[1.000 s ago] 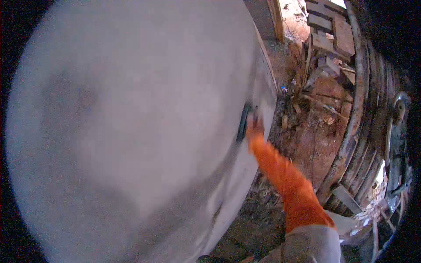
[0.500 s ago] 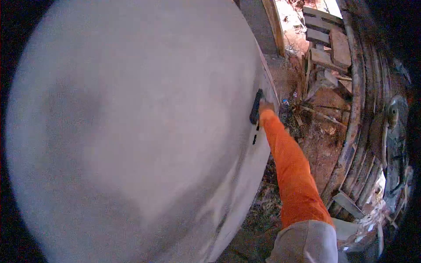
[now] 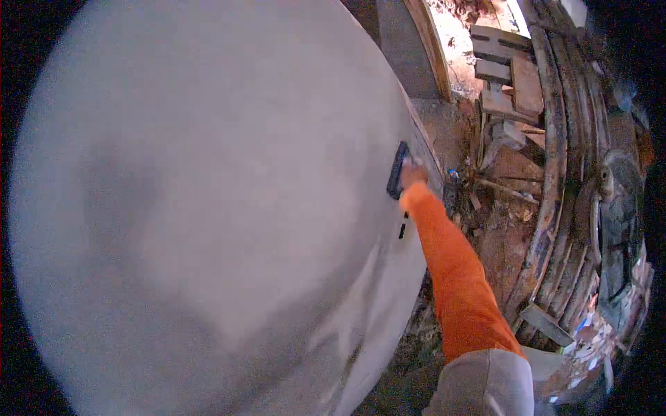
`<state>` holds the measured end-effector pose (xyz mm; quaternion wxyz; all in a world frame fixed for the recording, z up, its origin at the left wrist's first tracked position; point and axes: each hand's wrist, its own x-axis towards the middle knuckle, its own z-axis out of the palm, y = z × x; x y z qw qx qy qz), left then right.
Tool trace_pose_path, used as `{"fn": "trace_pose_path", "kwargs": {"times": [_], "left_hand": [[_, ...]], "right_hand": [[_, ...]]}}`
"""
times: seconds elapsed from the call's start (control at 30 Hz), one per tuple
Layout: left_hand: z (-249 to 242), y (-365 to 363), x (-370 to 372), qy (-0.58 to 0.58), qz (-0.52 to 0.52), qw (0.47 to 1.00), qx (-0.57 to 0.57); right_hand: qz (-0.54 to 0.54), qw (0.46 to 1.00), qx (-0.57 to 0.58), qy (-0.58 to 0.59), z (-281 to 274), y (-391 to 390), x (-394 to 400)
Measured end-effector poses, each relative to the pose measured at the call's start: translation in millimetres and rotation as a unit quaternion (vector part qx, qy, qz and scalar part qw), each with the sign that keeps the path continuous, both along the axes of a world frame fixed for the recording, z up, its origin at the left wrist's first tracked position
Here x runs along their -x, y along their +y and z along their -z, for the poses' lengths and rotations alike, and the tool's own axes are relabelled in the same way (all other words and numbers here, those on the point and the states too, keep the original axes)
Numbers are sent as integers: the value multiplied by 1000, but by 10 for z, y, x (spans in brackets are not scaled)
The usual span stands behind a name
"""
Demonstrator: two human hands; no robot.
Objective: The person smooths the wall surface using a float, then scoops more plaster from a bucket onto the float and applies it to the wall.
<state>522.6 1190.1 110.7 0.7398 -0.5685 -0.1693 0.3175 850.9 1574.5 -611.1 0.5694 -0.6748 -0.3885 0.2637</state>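
My right hand [image 3: 414, 173], in an orange sleeve, reaches out to the right part of a large grey plastered wall [image 3: 229, 173]. Its fingers are closed round a dark, narrow plastering float [image 3: 397, 170], which lies against the wall near its edge. The grip is partly hidden by the back of the hand. Just below the wrist, a thin dark slit [image 3: 402, 227] shows on the wall. My left hand is out of the picture.
Right of the wall lies reddish, debris-strewn ground [image 3: 496, 243]. Stacked wooden boards [image 3: 510, 76] stand at the upper right, beside long poles [image 3: 551, 159]. A wooden frame [image 3: 431, 48] borders an opening at the top. Rubble [image 3: 590, 347] lies at the lower right.
My right hand and the float have shifted slightly left, away from the wall's edge. The view has also moved a little.
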Motion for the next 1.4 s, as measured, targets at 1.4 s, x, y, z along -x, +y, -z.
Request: {"fn": "trace_pose_path", "kwargs": {"times": [1.4], "left_hand": [[-76, -122, -208, -150, 17, 989, 1]], "right_hand": [[5, 964, -266, 16, -2101, -253, 114]]}}
